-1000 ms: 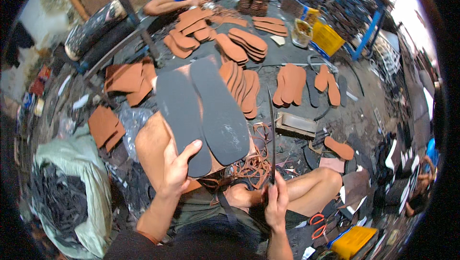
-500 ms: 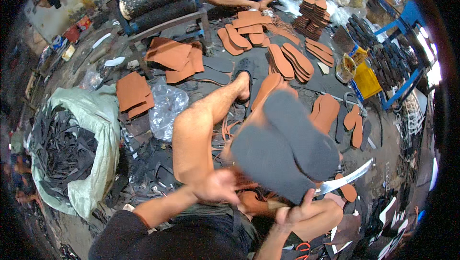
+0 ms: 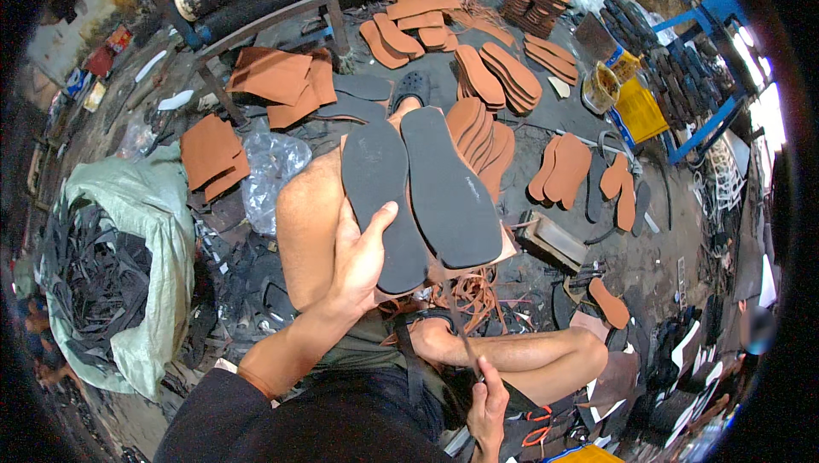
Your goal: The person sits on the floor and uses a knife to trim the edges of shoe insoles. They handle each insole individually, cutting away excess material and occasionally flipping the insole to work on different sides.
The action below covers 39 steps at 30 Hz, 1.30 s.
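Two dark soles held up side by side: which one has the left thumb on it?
The left-hand dark sole: the left hand grips its lower end, thumb across its face. The right-hand dark sole lies beside it, no thumb on it.

Two dark grey sole cut-outs [image 3: 418, 194] are held up side by side, flat faces showing, toes pointing away, above the bent knee.

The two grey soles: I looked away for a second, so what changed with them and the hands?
The grey soles swung from tilted right back upright over the knee. The left hand keeps its grip on them; the right hand dropped low with its thin blade. Brown soles on the floor stayed put.
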{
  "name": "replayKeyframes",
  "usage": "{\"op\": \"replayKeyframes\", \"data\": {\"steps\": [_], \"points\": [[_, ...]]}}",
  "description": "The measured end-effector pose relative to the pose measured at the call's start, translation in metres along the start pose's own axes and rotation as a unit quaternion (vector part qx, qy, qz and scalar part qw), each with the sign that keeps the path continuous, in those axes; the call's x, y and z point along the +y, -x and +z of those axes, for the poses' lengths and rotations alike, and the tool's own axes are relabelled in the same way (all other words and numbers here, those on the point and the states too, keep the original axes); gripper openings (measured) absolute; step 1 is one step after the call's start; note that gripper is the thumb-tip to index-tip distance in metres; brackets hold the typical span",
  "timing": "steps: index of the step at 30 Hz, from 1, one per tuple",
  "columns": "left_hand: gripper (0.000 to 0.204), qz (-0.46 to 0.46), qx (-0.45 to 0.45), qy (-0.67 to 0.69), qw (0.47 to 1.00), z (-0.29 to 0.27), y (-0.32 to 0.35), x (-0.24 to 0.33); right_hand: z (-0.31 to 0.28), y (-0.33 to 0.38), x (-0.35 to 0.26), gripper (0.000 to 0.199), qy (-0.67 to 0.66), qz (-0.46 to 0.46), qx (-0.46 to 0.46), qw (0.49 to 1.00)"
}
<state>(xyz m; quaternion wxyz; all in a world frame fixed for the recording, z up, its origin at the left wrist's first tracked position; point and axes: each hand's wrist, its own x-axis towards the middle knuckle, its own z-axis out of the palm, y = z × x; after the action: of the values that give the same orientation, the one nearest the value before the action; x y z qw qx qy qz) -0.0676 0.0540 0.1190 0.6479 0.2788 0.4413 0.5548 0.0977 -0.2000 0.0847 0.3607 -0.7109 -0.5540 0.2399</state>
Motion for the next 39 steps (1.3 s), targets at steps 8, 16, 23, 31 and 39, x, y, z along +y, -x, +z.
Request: {"op": "replayKeyframes", "data": {"steps": [8,16,23,31,39], "points": [[0.053,-0.027,-0.016,-0.03,0.999,-0.006,0.011,0.007,0.007,-0.001,-0.005,0.034,-0.014,0.051,-0.042,0.998],[0.049,-0.019,-0.041,-0.054,0.998,-0.019,0.012,-0.003,0.038,-0.063,-0.013,0.03,-0.068,0.031,-0.073,0.994],[0.047,-0.04,-0.058,-0.001,0.998,-0.005,0.018,0.001,0.119,-0.119,0.027,0.039,-0.1,-0.068,-0.023,0.992],[0.049,-0.025,-0.041,-0.002,0.999,-0.01,0.016,-0.007,0.165,-0.162,0.011,0.043,-0.149,-0.072,0.016,0.986],[0.052,-0.015,-0.065,-0.022,0.998,-0.017,0.022,-0.002,0.154,-0.18,0.03,0.043,-0.148,-0.057,-0.003,0.987]]}}
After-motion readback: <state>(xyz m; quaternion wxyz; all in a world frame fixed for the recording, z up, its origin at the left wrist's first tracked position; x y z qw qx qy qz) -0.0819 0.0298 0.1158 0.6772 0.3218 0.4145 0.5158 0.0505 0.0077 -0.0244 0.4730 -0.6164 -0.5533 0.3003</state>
